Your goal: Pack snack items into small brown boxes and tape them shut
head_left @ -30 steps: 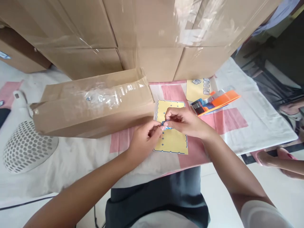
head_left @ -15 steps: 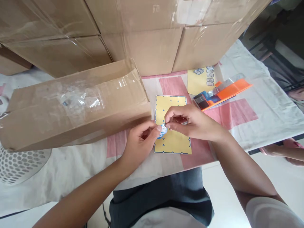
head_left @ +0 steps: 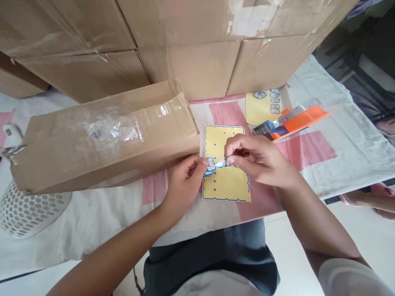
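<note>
Between thumb and fingers of my left hand [head_left: 184, 187] is a small blue-edged paper cutout [head_left: 211, 164] with a white printed face. My right hand [head_left: 261, 160] pinches the end of a small shiny white piece [head_left: 220, 163] with blue on it, stretching from the cutout toward the right fingertips. I cannot tell whether these two pieces are joined. Both hands are closed and hover over a yellow card [head_left: 226, 187] with a blue scalloped border and small diamond marks. The right fingers hide part of the card.
A long taped cardboard box [head_left: 111, 139] lies left of the card, before stacked cartons [head_left: 197, 65]. To the right are an orange-and-blue tape dispenser [head_left: 296, 121] and another printed yellow card [head_left: 262, 111]. A white perforated object [head_left: 33, 211] is at the left.
My right hand has moved slightly right, away from the left. The shiny white piece now spans the wider gap between the fingertips, and more of the cutout shows. The camera view has shifted slightly.
</note>
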`<state>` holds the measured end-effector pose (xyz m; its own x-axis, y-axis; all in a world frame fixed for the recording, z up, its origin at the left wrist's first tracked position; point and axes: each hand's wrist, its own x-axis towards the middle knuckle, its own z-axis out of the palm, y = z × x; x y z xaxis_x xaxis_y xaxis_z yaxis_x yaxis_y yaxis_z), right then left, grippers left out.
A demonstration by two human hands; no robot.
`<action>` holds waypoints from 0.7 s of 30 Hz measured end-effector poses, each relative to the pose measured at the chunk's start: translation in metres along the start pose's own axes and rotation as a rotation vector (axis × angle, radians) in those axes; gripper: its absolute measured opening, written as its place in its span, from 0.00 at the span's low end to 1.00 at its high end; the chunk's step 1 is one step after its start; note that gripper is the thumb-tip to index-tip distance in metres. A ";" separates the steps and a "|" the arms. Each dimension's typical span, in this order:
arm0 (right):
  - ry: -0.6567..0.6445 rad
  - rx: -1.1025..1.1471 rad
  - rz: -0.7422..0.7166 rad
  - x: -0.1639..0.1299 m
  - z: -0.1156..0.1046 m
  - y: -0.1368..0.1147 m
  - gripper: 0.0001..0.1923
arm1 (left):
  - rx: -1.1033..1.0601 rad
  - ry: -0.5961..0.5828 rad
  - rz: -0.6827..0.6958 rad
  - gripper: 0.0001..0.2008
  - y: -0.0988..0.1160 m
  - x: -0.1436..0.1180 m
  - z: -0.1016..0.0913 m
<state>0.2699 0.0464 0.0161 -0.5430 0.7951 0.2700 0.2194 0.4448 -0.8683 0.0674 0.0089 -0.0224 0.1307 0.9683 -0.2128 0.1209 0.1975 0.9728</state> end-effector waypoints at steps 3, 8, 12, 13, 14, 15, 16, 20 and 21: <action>0.101 0.101 0.103 0.002 0.000 0.001 0.09 | 0.446 -0.059 0.272 0.17 -0.005 -0.001 0.001; 0.145 0.239 0.176 0.021 0.007 0.008 0.13 | 0.957 0.052 0.549 0.17 -0.016 0.007 0.006; 0.099 0.242 0.162 0.049 0.005 0.012 0.06 | 1.092 0.180 0.537 0.21 -0.021 0.013 0.008; 0.094 0.218 0.155 0.056 0.003 0.013 0.06 | 1.103 0.187 0.554 0.22 -0.021 0.012 0.007; 0.097 0.191 0.145 0.063 0.002 0.016 0.07 | 1.104 0.183 0.591 0.23 -0.021 0.009 0.004; 0.104 0.167 0.132 0.070 0.001 0.020 0.08 | 1.100 0.179 0.655 0.23 -0.020 0.006 -0.001; 0.118 0.153 0.125 0.075 0.001 0.024 0.09 | 1.094 0.199 0.749 0.22 -0.018 0.002 -0.008; 0.157 0.257 0.211 0.085 0.011 0.050 0.10 | 1.089 0.803 1.091 0.09 -0.003 -0.011 -0.051; 0.137 0.307 0.243 0.086 0.014 0.056 0.10 | 1.050 0.966 1.009 0.07 0.003 -0.012 -0.062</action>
<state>0.2240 0.1335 -0.0153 -0.3881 0.9184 0.0767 0.0644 0.1100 -0.9918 0.0053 0.0075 -0.0114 0.0146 0.4509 0.8924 0.9502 -0.2842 0.1280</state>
